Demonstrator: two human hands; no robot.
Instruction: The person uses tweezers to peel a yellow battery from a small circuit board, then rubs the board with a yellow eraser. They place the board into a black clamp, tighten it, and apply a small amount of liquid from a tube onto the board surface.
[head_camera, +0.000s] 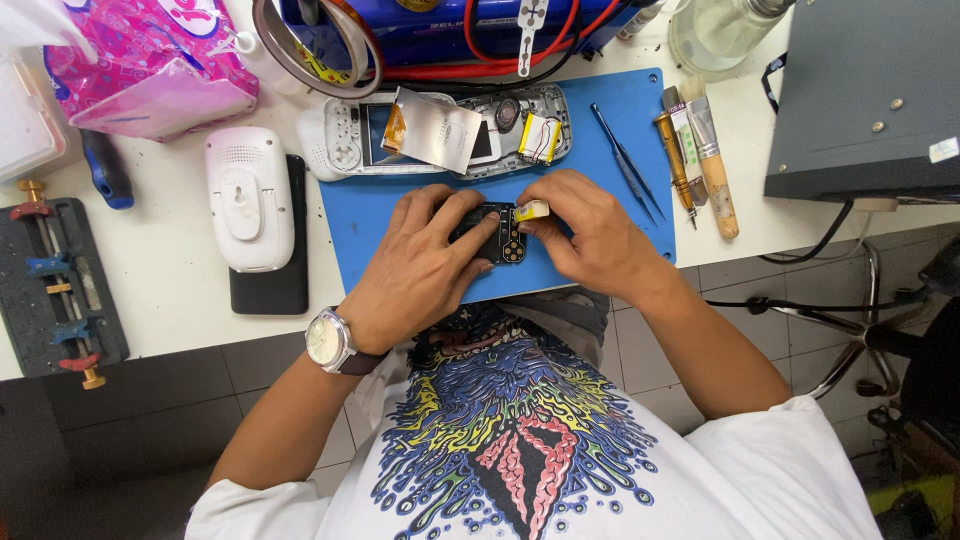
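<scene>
while both hands pinch circuit board (497, 236), opened handset (440, 135) behind

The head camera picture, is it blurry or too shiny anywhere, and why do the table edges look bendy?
In the head view, the left hand and right hand holding the small black circuit board look sharp and evenly lit, with only soft shadows on the blue mat; the silver foil sheet glares a little; the wide lens curves the white table near the edges.

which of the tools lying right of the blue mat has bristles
The brush, the outermost, wooden-handled with pale bristles at its far end. The gold-handled tool beside it has none; the tweezers lie on the blue mat.
</scene>
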